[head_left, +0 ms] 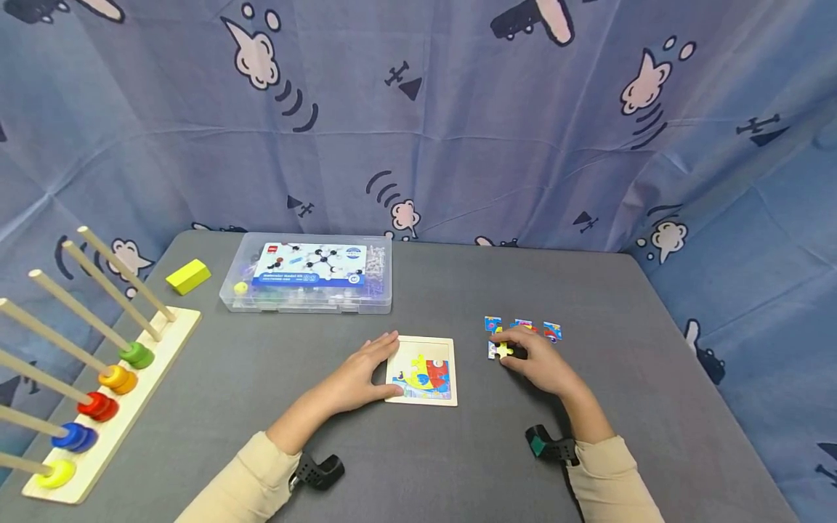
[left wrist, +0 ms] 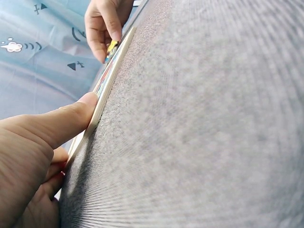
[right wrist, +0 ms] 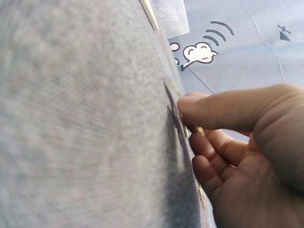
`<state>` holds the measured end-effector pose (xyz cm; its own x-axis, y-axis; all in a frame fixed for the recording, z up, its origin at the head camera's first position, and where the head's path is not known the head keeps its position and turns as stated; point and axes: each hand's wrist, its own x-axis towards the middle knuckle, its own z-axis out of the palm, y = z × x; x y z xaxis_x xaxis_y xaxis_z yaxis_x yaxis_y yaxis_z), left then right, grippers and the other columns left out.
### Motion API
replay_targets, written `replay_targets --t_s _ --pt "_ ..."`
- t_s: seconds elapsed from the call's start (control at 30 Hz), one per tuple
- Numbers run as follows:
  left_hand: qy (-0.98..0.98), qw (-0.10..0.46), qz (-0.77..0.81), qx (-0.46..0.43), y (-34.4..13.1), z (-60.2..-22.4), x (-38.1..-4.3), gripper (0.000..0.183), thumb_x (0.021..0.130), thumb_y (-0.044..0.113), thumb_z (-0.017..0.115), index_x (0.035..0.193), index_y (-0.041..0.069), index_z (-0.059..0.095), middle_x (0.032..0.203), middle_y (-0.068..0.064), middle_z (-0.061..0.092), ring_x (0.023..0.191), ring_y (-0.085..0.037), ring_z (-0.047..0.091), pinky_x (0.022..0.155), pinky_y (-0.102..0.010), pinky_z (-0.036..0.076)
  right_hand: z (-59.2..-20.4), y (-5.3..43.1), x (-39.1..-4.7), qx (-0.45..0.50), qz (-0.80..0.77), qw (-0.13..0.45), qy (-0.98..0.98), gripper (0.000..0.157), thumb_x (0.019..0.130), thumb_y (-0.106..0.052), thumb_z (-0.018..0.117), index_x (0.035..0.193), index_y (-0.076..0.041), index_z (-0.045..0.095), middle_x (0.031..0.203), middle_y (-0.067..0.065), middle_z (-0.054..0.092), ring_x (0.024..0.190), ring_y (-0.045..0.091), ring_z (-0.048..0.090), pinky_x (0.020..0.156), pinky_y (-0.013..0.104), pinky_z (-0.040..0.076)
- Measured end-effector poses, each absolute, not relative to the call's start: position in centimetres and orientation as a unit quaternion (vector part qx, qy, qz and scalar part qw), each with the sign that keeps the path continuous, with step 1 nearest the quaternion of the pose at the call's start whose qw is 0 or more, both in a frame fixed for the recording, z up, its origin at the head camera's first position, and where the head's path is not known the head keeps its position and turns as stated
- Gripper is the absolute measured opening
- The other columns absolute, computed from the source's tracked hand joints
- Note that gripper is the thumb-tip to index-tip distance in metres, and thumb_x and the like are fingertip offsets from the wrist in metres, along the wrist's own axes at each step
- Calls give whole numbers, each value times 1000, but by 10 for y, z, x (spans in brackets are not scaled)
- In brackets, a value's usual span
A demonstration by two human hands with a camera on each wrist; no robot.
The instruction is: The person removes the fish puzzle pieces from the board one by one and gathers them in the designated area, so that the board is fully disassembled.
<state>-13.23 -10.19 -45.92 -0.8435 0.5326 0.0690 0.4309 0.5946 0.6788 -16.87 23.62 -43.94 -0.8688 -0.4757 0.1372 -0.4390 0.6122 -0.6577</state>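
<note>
My left hand (head_left: 356,374) holds the left side of a square wooden puzzle board (head_left: 421,341). Its thumb lies on the near corner, with the other fingers at the far one. Inside the frame, yellow, red and blue jigsaw pieces (head_left: 437,374) fill the lower and middle part. To the right of the board, my right hand (head_left: 539,359) pinches a yellow puzzle piece (head_left: 503,350) between thumb and fingers, close over the table. The left wrist view also shows this piece (left wrist: 112,47) at those fingertips. Several loose pieces (head_left: 552,331) lie around the right hand, partly hidden by it.
A clear plastic molecular model kit box (head_left: 306,298) stands at the back of the grey table (head_left: 458,472). Left of it lies a yellow block (head_left: 188,277). A wooden peg stand (head_left: 140,385) with coloured rings runs along the left edge. A patterned curtain (head_left: 418,109) hangs behind.
</note>
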Motion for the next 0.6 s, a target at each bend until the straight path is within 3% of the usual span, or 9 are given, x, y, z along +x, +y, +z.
replay_targets --t_s 0.6 --pt "891 78 360 265 -102 -459 -133 78 81 30 74 142 -4 39 153 -14 31 143 -31 25 118 -50 18 -453 241 -170 -252 -353 11 901 34 81 3 67 114 -4 66 112 11 62 102 25 54 88 34 46"
